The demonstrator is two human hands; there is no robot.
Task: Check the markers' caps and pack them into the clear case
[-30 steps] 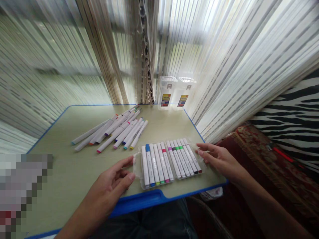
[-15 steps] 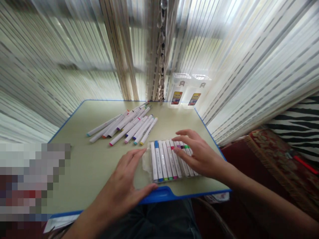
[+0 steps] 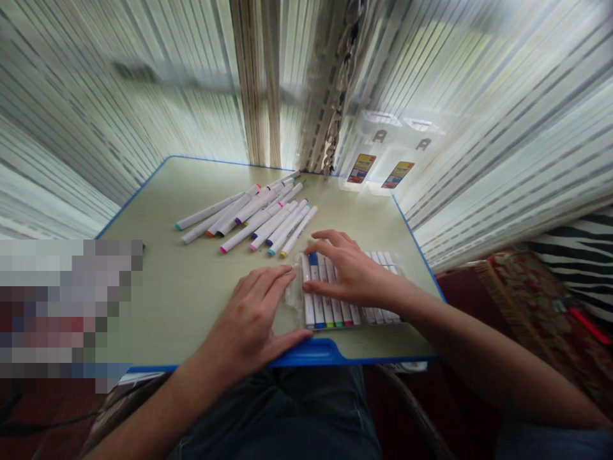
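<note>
A clear plastic marker case [image 3: 293,295] lies unfolded near the table's front edge, with white markers [image 3: 320,310] side by side in both halves. My left hand [image 3: 253,313] is at the case's left side, fingers stretched and thumb apart, its thumb tip by the front left corner. Over the left half hovers or rests my right hand [image 3: 347,268], thumb and fingers spread above the marker tops; whether it touches them I cannot tell. It hides part of both rows. Behind the case, a loose pile of white markers [image 3: 268,220] with coloured ends lies on the table.
The pale green table [image 3: 158,281] has a blue rim and a blue front handle recess [image 3: 306,352]. Two clear cases with labels [image 3: 361,169] stand at the back right against string curtains [image 3: 191,115]. A patterned red cloth [image 3: 522,287] is at the right.
My right hand has moved left from the case's right edge to over its left half. My left hand has come closer to the case's left side and spread out. The view has shifted.
</note>
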